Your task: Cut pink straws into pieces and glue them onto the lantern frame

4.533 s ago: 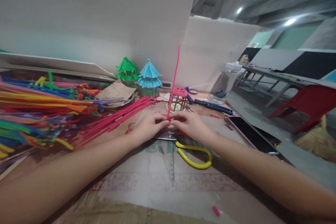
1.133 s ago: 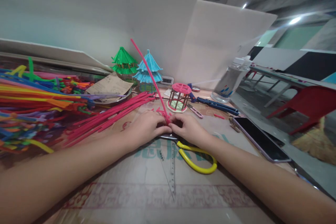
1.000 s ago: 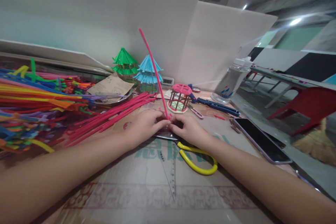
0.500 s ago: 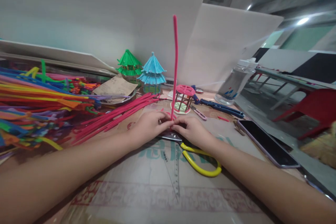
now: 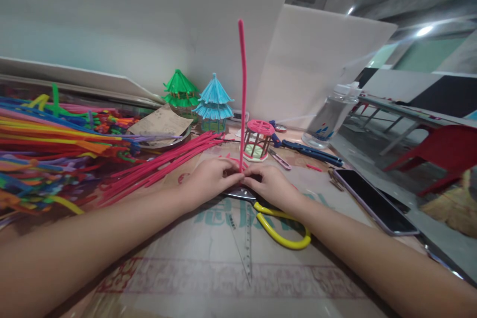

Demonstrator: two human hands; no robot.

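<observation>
"Pink pipe cleaner (image 5: 243, 89): where do we have it?"

"Nearly upright in front of us, its lower end at our fingertips. Our left hand (image 5: 208, 179) has its grip closed, thumb and fingers pinching that end. Our right hand (image 5: 271, 186) is pinched closed there too, fingertips meeting the left's. Our fingers hide the very bottom."

"What do we have just around our hands?"

"Scissors (image 5: 286, 245) lie under them, yellow handles toward our right forearm, with a clear set square (image 5: 249, 253) nearer us on the covered counter (image 5: 186, 285). Beyond our fingers stands a small round frame (image 5: 260, 127) with a pink top."

"And further out?"

"To our left, we have loose pink pipe cleaners (image 5: 164, 160) and a heap of many-coloured ones (image 5: 63, 134). Behind stand a green tiered-roof model (image 5: 181, 84) and a blue one (image 5: 213, 104), side by side. To our right, we see a craft knife (image 5: 280, 159), a dark-blue-handled tool (image 5: 312, 153), a phone (image 5: 374, 201) and a clear bottle (image 5: 325, 121)."
</observation>
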